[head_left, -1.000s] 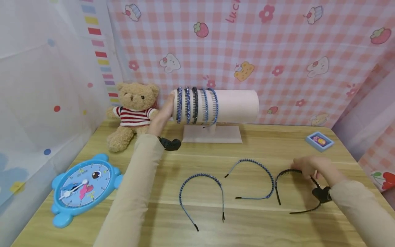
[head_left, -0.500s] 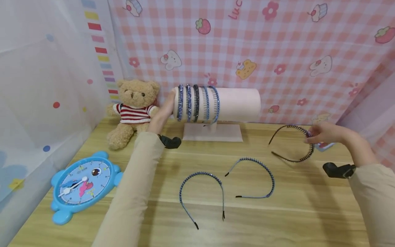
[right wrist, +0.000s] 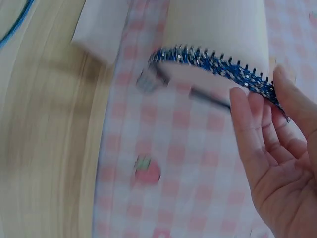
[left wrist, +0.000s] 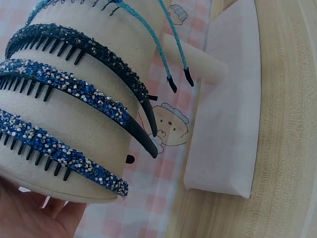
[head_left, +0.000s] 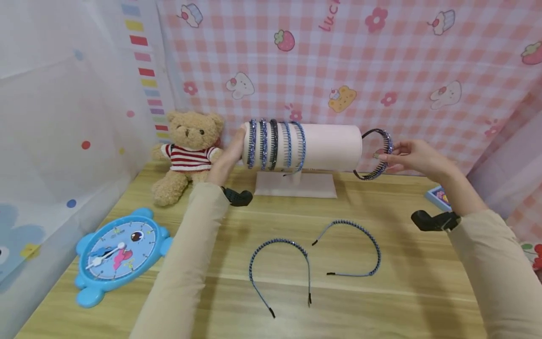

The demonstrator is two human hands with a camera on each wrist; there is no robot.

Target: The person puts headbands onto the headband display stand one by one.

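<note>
In the head view my right hand [head_left: 415,157] pinches a dark-toothed headband [head_left: 387,141] with blue and silver stones. The headband stands upright at the right end of a pale padded display roll [head_left: 332,147]; its free tips point toward the roll. In the right wrist view my thumb and fingers hold its stone-covered band [right wrist: 218,67], which overlaps the roll's end. My left hand [head_left: 230,153] rests against the roll's left end, fingers partly hidden behind it in the left wrist view. Several headbands sit on the roll's left half, among them a black one [left wrist: 79,42].
Two thin blue headbands, one left [head_left: 279,241] and one right [head_left: 374,245], lie on the wooden table [head_left: 338,310]. A teddy bear [head_left: 188,155] sits behind my left forearm. A blue clock [head_left: 123,254] lies left, and a small blue box [head_left: 438,197] lies right.
My right hand has lifted the dark-toothed headband from the table and carried it back and left to the roll's right end. My left hand stays at the roll's left end.
</note>
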